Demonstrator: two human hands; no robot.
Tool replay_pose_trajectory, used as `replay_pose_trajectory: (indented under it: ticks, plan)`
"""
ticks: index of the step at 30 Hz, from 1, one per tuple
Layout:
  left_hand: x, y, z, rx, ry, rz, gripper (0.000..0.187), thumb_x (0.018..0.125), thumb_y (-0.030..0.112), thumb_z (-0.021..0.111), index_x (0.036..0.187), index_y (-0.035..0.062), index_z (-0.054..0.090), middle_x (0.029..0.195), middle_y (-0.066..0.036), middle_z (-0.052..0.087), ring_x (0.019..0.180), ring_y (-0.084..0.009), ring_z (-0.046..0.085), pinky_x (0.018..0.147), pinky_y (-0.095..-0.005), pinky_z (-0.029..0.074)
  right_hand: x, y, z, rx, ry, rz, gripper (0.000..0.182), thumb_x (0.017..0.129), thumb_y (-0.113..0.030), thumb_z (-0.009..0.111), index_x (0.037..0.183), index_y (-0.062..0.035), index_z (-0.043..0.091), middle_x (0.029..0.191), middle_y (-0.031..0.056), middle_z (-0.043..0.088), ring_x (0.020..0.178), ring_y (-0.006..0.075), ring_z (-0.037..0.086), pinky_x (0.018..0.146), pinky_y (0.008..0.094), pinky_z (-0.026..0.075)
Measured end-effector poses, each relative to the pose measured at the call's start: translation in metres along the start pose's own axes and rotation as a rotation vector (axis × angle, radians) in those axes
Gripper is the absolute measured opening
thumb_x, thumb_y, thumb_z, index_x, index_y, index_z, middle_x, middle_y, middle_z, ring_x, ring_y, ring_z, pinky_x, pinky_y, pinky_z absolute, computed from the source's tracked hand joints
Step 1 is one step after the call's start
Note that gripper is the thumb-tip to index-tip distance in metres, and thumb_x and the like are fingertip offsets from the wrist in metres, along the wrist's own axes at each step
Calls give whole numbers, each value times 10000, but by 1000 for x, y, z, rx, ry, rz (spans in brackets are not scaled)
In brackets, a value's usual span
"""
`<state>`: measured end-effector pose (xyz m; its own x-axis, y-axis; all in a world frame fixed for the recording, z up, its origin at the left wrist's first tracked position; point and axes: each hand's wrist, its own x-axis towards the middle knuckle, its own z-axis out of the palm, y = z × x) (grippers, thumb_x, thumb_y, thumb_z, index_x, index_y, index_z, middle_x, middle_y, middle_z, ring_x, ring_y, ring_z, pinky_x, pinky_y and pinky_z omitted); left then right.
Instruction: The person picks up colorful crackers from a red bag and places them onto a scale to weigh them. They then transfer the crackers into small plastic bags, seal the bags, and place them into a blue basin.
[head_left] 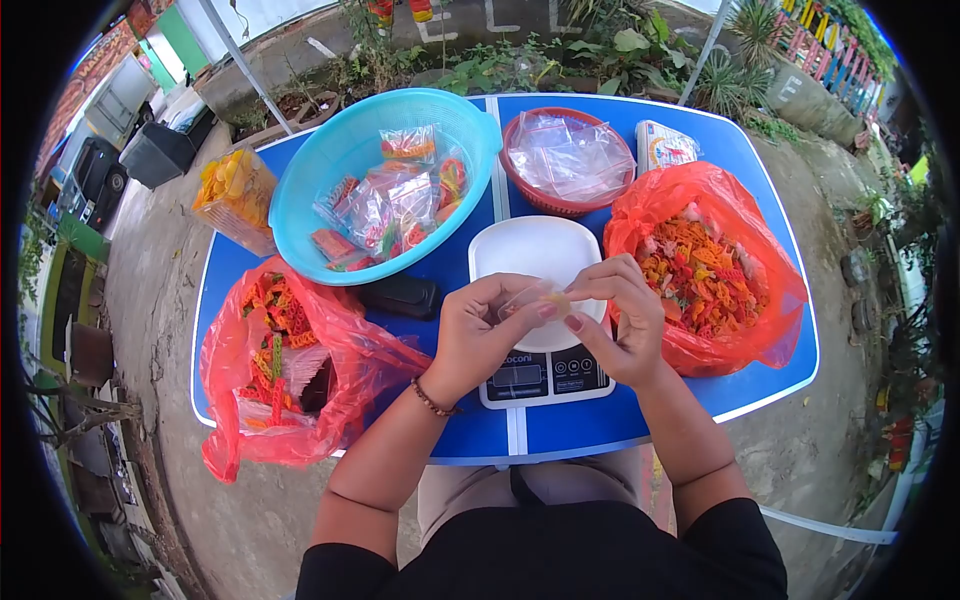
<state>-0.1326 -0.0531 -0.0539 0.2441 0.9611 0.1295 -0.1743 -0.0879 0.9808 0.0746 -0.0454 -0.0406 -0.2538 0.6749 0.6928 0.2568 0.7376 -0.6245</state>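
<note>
Over the white tray (535, 240) on the kitchen scale (520, 381), my two hands meet at a small clear plastic bag (525, 298). My left hand (490, 328) pinches the bag between thumb and fingers. At its right edge, the fingertips of my right hand (622, 320) are closed on a corner of the bag, near a small pale yellowish spot. What the bag holds, if anything, is too small to make out. To the right stands an open red plastic bag (785, 290) of orange and red snack pieces (700, 270).
On the blue table (590, 430) stand a turquoise basin (290, 205) with filled packets, a red basket (520, 180) of clear bags, a white box (667, 146), a black case (400, 296), another red bag (235, 400) at left and a container of yellow chips (235, 195).
</note>
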Motion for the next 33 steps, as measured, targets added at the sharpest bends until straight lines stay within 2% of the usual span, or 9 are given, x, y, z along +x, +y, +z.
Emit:
replay_pose_trajectory:
  ticks: [5,8,11,14,20,23,26,30,33]
  plan:
    - [1,2,-3,-121,3,-45,264,916,49,770,1155,-30,690,998,-74,755,791,-36,660,640,-186,514,-4,3,6,-97,4,-2,147,825,-92,781,959,-68,727,1044,91,657,959,246,576,831,357,448]
    - [4,0,5,8,-36,122,288,891,15,781,1159,-28,685,997,-74,751,804,-48,672,663,-205,538,-8,12,4,-85,68,37,148,838,-100,778,956,-51,703,1108,113,641,982,246,574,829,356,450]
    - [3,-1,-1,162,-55,39,304,868,-11,791,1150,-29,678,997,-72,744,835,-72,689,712,-221,566,-7,10,0,-29,76,101,125,862,-81,751,946,-32,674,1175,138,615,1015,235,570,824,346,457]
    - [1,7,3,-8,-51,-83,299,859,-9,798,1132,-30,678,975,-51,731,856,-74,688,744,-226,574,-1,-5,4,28,76,144,109,882,-74,729,943,-12,663,1217,156,600,1027,235,570,847,340,465]
    - [0,6,-2,61,-191,-57,278,898,-9,751,1159,-28,655,1021,-59,714,890,-86,689,750,-227,572,-8,12,2,109,-24,135,120,898,-92,715,980,-15,676,1251,143,604,1010,218,577,847,326,478]
    - [2,-15,-5,178,-207,96,257,924,3,724,1167,-22,644,1052,-75,709,899,-95,692,757,-230,572,-7,8,1,161,-103,175,157,909,-140,712,975,-8,658,1267,158,570,1057,205,502,937,330,413]
    - [2,-7,-1,72,-88,76,234,942,28,717,1161,-14,645,1046,-68,707,857,-77,674,734,-224,563,-3,-2,5,107,17,170,100,884,-85,727,954,-29,681,1258,136,606,981,201,573,844,321,474]
    - [1,6,-3,6,-35,-42,180,997,73,669,1151,-17,644,1012,-58,714,791,-53,645,677,-210,541,-3,-1,3,-2,-13,136,117,853,-65,747,947,-43,681,1262,136,608,1037,233,554,871,346,464]
    - [1,8,-5,14,-41,-95,165,1014,92,653,1138,-17,646,987,-57,715,814,-58,651,705,-214,544,-7,11,6,-29,-74,69,139,829,-62,765,943,-53,686,1270,133,609,1075,260,547,874,365,465]
